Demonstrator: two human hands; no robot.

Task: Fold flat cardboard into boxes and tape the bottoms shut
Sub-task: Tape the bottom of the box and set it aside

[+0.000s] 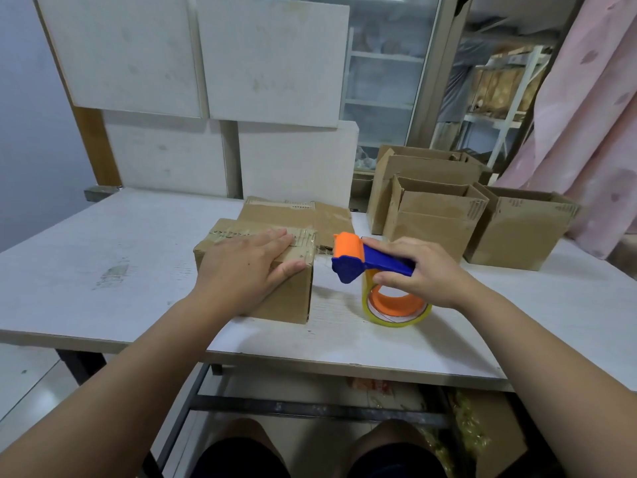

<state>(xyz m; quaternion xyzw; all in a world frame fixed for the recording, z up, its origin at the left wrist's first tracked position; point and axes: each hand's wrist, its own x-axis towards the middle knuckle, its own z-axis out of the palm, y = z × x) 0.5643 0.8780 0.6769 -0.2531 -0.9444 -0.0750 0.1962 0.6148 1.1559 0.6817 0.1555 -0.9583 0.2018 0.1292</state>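
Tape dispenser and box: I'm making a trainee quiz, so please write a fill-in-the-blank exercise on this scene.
The left hand lies flat on the ____ of the closed box.
The right hand grips the tape dispenser by its ____ handle.
The dispenser's roller is ____.
Missing: top; blue; orange.

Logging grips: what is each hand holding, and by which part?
Right hand grips the tape dispenser by its blue handle. Left hand holds nothing, flat on the box.

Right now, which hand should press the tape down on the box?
Left, probably. The left hand lies flat on the box, while the right hand grips the tape dispenser beside it.
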